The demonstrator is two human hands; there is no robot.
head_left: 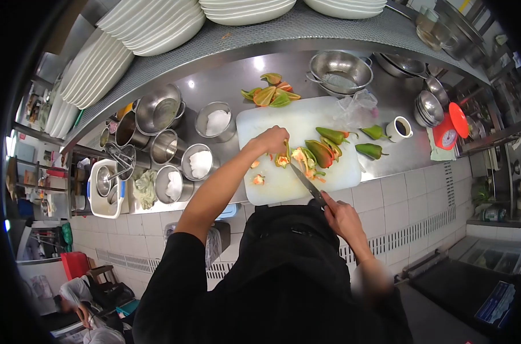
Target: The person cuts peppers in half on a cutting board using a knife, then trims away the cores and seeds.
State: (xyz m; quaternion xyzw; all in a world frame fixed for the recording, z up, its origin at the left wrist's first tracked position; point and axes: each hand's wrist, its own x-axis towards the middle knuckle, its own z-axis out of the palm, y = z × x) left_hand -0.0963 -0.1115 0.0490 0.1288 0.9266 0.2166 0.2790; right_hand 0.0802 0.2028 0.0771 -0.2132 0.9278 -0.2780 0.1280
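Observation:
My right hand (344, 219) is wrapped round the handle of a kitchen knife (307, 182), its blade reaching over the white cutting board (260, 127). At the blade's tip, my left hand (273, 141) grips a piece of green pepper (282, 160) with its cut inside showing. Right of that lie a pale, seedy pepper core (306, 160) and cut green-and-red pepper pieces (319, 152). One whole green pepper (331, 135) rests on the board behind them. Small scraps (259, 179) are scattered at the board's left. Beyond its far edge sits a heap of cut pepper pieces (270, 94).
Steel pots with white contents (201, 164) crowd the left side. Two green peppers (372, 151), a cup of dark liquid (399, 129), a plastic bag (357, 109) and a red scale (451, 129) stand right. A colander (341, 71) is behind; a plate-laden shelf (260, 46) overhangs. Another person (80, 301) is lower left.

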